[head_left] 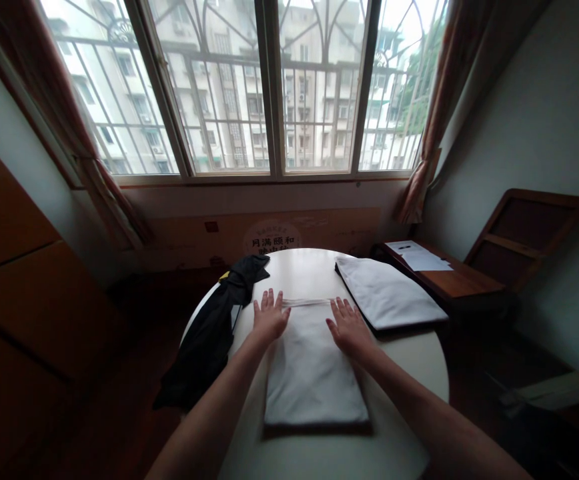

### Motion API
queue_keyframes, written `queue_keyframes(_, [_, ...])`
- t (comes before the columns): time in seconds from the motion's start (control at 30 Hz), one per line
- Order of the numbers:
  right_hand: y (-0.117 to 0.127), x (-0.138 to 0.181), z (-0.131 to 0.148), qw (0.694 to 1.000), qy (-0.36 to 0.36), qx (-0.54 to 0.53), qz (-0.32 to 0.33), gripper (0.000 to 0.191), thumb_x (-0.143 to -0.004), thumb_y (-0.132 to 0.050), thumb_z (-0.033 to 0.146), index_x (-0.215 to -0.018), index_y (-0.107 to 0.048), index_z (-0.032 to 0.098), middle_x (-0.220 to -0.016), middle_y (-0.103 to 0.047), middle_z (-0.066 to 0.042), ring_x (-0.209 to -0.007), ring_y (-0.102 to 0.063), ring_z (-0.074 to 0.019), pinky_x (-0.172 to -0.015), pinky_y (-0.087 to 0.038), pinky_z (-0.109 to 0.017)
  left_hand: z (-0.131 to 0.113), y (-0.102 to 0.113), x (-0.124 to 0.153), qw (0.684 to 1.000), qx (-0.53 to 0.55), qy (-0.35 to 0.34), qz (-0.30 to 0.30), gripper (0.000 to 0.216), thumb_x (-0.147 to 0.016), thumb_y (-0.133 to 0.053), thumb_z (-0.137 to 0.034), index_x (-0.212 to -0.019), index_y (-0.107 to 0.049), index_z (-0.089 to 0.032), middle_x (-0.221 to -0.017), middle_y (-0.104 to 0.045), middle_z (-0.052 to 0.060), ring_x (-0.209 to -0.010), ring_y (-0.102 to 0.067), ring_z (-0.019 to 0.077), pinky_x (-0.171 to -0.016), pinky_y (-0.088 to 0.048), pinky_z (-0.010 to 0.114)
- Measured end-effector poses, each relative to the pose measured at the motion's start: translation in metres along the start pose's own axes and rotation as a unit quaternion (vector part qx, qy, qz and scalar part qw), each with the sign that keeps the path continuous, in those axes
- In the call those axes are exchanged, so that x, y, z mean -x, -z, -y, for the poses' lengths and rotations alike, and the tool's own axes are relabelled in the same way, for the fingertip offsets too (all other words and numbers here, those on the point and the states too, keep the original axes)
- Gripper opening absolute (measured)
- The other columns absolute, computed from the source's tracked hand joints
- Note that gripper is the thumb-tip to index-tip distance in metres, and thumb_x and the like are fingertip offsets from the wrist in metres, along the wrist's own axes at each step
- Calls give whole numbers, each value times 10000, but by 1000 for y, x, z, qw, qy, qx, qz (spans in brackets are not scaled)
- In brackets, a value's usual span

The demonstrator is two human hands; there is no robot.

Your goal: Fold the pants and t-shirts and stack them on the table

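A folded white garment [312,373] lies lengthwise on the round white table [409,363] in front of me. My left hand [269,315] rests flat on its far left corner, fingers stretched out. My right hand [348,324] lies flat on its far right edge, fingers spread. Neither hand holds anything. A thin folded strip of the cloth [305,303] shows between the two hands at the garment's far end.
A black garment [215,327] hangs over the table's left edge. A second folded white piece on something dark [387,292] lies at the right. A wooden side table with papers [422,259] stands further right. A window with bars [269,87] is ahead.
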State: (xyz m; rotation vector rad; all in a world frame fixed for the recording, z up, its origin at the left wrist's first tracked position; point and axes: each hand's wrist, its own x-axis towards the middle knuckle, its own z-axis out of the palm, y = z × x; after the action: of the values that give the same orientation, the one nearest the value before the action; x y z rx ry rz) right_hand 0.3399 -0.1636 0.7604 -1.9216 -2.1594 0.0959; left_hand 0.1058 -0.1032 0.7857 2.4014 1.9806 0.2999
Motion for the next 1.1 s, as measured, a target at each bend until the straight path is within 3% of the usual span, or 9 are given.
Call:
queue_keyframes(0.1, [17,54,-4,995,92,-40,-7,644,-1003,-416,404,-1587,-309,154,-1657,-202,-124,-1547,-149,-303,-1245,-159,-509,3,25,46,1000,17,-15,1,601,-951,-539,-313,-1502,-432,-98,-1600,-323,242,-1505,-265,373,-1205,-252,562])
queue_keyframes(0.2, [19,111,-7,970,209,-98,69,749,-877,-640,377,-1565,-350,327,-1656,-226,-70,-1513,-262,-330,-1216,-243,-554,11,37,113,982,117,-141,40,562,-857,-656,-306,-1406,-568,-223,-1559,-442,154,-1451,-394,326,-1190,-339,508])
queue_keyframes(0.3, [5,148,-9,961,213,-122,124,955,-706,-798,338,-1554,-359,369,-1647,-234,-100,-1468,-333,-404,-1156,-336,-603,19,30,174,970,155,-180,51,650,-717,-728,-180,-1342,-611,-318,-1585,-418,83,-1478,-345,339,-1182,-351,551])
queue_keyframes(0.37, [-5,158,-9,966,198,-129,109,945,-677,-802,292,-1534,-409,344,-1636,-265,-119,-1448,-366,-414,-1140,-369,-593,22,19,199,973,148,-172,51,628,-676,-711,-112,-1266,-660,-323,-1554,-465,75,-1454,-387,350,-1152,-401,557])
queue_keyframes(0.57, [-5,162,1,980,161,-115,12,558,-796,-627,156,-1340,-628,281,-1587,-395,-103,-1405,-463,-328,-1112,-452,-486,25,-2,212,972,115,-196,-60,382,-774,-578,-49,-1052,-715,-273,-1367,-642,78,-1279,-594,289,-1037,-547,462])
queue_keyframes(0.77, [0,163,6,982,168,-76,-43,246,-860,-520,102,-970,-701,227,-1479,-542,-99,-1326,-545,-311,-1054,-494,-493,23,5,209,953,176,-210,-130,189,-887,-523,-124,-914,-676,-231,-1288,-672,109,-1223,-628,265,-970,-580,391])
queue_keyframes(0.93, [13,181,-1,964,228,-127,-45,227,-808,-508,71,-942,-631,206,-1482,-530,-110,-1349,-521,-286,-1054,-503,-435,11,16,228,922,348,-146,-87,209,-961,-475,-257,-895,-668,-211,-1325,-644,148,-1138,-671,249,-911,-580,340])
queue_keyframes(1.1, [13,214,-7,946,220,-238,-10,191,-849,-470,110,-954,-599,204,-1536,-462,-139,-1353,-532,-239,-1016,-528,-323,-1,18,261,837,543,-61,-26,306,-943,-545,-467,-854,-676,-204,-1226,-701,137,-1109,-676,272,-908,-564,332])
